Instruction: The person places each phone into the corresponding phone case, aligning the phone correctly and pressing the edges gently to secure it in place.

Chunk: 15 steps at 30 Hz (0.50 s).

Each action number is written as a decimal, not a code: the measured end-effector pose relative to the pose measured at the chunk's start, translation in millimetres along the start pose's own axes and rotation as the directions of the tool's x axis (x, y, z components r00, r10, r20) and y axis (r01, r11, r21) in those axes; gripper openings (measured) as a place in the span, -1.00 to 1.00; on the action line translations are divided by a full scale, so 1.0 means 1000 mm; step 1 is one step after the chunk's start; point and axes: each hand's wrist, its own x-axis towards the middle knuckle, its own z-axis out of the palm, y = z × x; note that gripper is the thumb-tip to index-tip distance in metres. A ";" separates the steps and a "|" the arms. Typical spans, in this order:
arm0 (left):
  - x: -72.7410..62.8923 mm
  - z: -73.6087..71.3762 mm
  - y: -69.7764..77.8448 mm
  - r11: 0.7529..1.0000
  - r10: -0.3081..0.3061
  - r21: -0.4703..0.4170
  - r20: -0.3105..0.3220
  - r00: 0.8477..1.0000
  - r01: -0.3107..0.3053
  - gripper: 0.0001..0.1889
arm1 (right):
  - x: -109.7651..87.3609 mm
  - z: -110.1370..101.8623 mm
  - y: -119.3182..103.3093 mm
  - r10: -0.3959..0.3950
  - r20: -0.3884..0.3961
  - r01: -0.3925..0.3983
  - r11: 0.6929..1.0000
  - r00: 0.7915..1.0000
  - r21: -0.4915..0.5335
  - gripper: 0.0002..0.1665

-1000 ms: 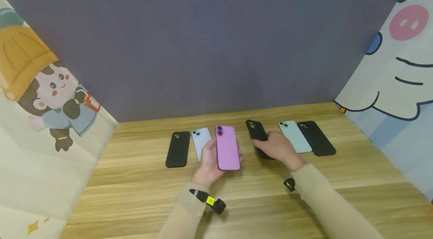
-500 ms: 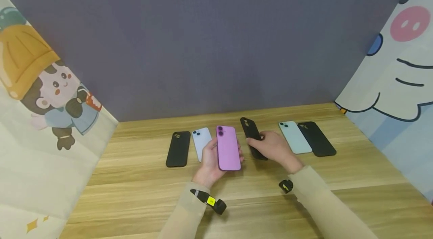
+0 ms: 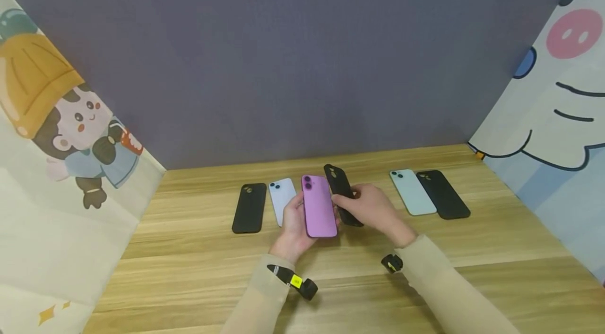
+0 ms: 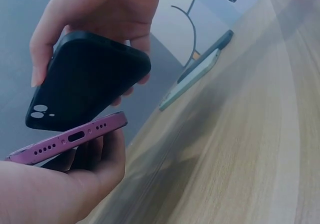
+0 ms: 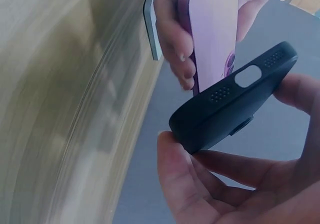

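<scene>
My left hand (image 3: 292,229) holds a pink-purple phone (image 3: 320,208), its back with two lenses facing up and the fingers wrapped round its far side. In the left wrist view the phone's bottom edge (image 4: 77,137) shows the charging port. With thumb and fingers, my right hand (image 3: 375,210) grips a black phone case (image 3: 339,184) by its long sides. The case is tilted, close beside the phone's right edge. Its hollow inner side (image 4: 90,79) faces the phone in the left wrist view. The right wrist view shows the case's port cutout (image 5: 248,76).
On the wooden table (image 3: 198,276), a black case (image 3: 249,208) and a pale blue phone (image 3: 282,195) lie at the left. A mint-green phone (image 3: 412,192) and another black case (image 3: 443,195) lie side by side at the right. A grey panel (image 3: 302,61) stands behind.
My right hand has carried the black case leftward, from apart to right beside the purple phone, tilting it more. My left hand and its phone have stayed nearly still.
</scene>
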 end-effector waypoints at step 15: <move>0.001 0.002 -0.005 0.999 0.037 -0.028 -0.012 0.999 -0.037 -0.34 | -0.007 0.014 -0.016 -0.070 -0.036 0.069 0.997 0.997 -0.022 -0.43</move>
